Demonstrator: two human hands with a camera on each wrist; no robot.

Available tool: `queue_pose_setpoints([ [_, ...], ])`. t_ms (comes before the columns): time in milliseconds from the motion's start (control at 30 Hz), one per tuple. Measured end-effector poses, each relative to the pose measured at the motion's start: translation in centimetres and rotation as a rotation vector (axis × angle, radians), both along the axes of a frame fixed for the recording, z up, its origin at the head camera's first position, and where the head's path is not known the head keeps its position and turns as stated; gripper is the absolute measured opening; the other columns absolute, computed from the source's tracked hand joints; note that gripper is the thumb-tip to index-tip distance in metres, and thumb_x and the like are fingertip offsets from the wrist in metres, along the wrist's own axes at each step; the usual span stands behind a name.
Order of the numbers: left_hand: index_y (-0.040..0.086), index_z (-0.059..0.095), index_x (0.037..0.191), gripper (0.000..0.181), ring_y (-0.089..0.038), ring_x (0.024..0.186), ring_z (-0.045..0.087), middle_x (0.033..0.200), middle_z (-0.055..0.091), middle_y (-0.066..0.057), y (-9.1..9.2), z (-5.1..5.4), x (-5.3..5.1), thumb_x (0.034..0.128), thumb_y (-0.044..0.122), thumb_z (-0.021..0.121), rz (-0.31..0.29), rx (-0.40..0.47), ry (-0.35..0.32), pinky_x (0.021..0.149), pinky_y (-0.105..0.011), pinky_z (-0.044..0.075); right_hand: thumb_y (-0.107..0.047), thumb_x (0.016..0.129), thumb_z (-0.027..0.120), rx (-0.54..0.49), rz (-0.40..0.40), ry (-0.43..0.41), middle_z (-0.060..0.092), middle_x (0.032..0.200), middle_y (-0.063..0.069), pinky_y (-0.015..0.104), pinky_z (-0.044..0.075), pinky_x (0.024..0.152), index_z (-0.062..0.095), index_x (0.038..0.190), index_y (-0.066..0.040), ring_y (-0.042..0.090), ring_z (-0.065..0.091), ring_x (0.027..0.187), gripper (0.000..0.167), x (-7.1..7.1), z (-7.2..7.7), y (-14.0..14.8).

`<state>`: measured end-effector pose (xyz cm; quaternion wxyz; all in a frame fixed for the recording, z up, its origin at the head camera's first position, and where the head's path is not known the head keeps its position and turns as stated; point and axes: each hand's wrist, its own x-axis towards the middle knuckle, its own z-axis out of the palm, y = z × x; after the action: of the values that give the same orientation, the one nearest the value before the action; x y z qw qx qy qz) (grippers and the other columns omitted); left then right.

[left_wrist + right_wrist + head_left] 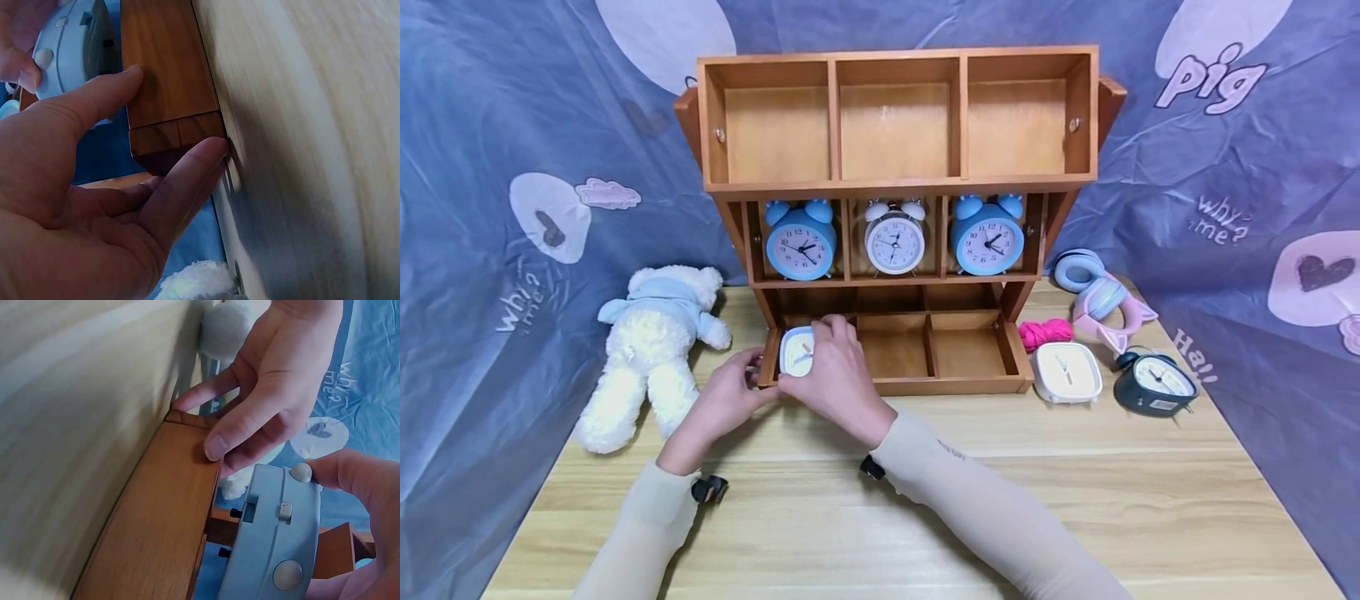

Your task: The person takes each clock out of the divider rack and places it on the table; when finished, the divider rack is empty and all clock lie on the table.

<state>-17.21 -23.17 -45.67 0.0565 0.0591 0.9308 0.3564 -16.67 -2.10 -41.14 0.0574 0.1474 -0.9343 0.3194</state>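
Observation:
My right hand (837, 373) pinches a light blue square clock (796, 351) at the bottom row's left compartment of the wooden shelf (955, 387). In the right wrist view the clock (269, 534) stands between thumb and fingers, its knobs and switch showing. My left hand (730, 406) holds the shelf's lower left front corner. The left wrist view shows that hand (94, 187) with its thumb on the front board (172, 69) and fingers round the corner. The middle row holds a blue clock (801, 244), a white clock (895, 242) and another blue clock (987, 240).
A white teddy bear (651, 342) lies left of the shelf. To the right are pink yarn (1045, 332), a white square clock (1067, 372), a dark green clock (1156, 384) and headphones with cat ears (1105, 298). Blue patterned cloth (505, 75) hangs behind.

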Motion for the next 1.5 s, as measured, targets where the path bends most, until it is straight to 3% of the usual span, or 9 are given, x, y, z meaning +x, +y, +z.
queue_pose_setpoints([
  [567, -0.006, 0.048, 0.162, 0.080, -0.041, 0.125, 0.072, 0.145, 0.069, -0.027, -0.1, 0.1, 0.4, 0.1013, 0.031, 0.085, -0.010, -0.015, -0.020, 0.104, -0.057, 0.061, -0.036, 0.080, 0.094, -0.059, 0.015, -0.013, 0.060, 0.147, 0.016, 0.042, 0.058, 0.105, 0.063, 0.147, 0.004, 0.031, 0.058, 0.131, 0.084, 3.7, -1.0, 1.5],
  [1033, -0.006, 0.045, 0.164, 0.080, -0.042, 0.129, 0.070, 0.149, 0.066, -0.027, -0.2, 0.2, 0.1, 0.1031, 0.030, 0.083, -0.012, -0.012, -0.035, 0.106, -0.056, 0.061, -0.038, 0.079, 0.095, -0.046, 0.046, -0.022, 0.060, 0.151, 0.015, 0.043, 0.057, 0.110, 0.062, 0.152, 0.001, 0.031, 0.058, 0.135, 0.089, 6.3, -1.5, 1.7],
  [1300, -0.005, 0.049, 0.161, 0.077, -0.041, 0.124, 0.073, 0.142, 0.070, -0.027, -0.1, 0.2, 0.0, 0.1021, 0.028, 0.085, -0.028, -0.003, -0.008, 0.102, -0.055, 0.062, -0.040, 0.077, 0.095, -0.024, 0.063, -0.053, 0.061, 0.144, 0.013, 0.033, 0.057, 0.102, 0.065, 0.147, 0.001, 0.025, 0.058, 0.127, 0.086, 7.1, -2.1, 1.2],
  [1500, -0.004, 0.049, 0.161, 0.077, -0.041, 0.124, 0.074, 0.143, 0.071, -0.027, -0.1, 0.4, 0.0, 0.1021, 0.030, 0.085, -0.031, -0.004, -0.016, 0.104, -0.056, 0.061, -0.045, 0.079, 0.094, 0.041, 0.061, -0.078, 0.061, 0.143, 0.013, 0.033, 0.056, 0.101, 0.064, 0.149, 0.002, 0.025, 0.058, 0.124, 0.090, 7.0, -2.5, 0.8],
])
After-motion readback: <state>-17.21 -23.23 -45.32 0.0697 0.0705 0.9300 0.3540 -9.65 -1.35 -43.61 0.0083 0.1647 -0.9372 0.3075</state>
